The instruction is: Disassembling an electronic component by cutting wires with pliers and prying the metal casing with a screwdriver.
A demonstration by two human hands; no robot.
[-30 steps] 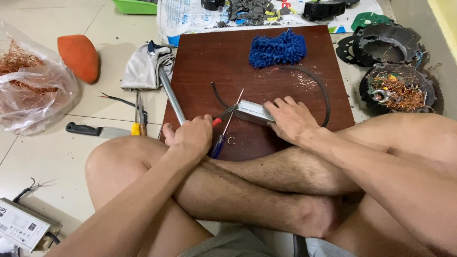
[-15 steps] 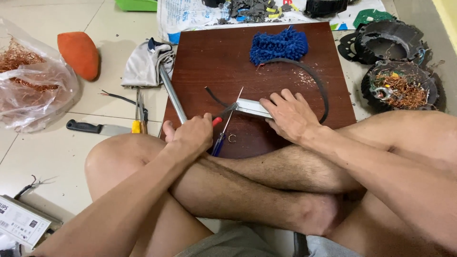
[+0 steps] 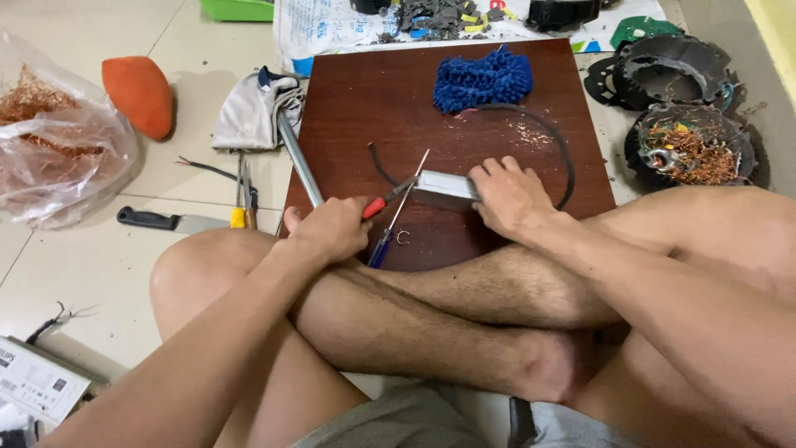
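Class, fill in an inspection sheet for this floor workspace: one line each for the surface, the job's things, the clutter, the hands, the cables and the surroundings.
Surface: dark brown board on a tiled floor, specked with shavings.
Job's things: small grey metal box pinned to the board; red-handled tool tip at its end; blue-handled screwdriver beside it.
Clutter: blue mop pad, metal tube, grey glove, knife, orange lump, bag of copper wire.
Hands: left hand grips the red-handled tool; right hand presses the box.
Cables: black cable loop on the board; loose wire on the floor.
Surroundings: stripped motor stators at right; green tray.
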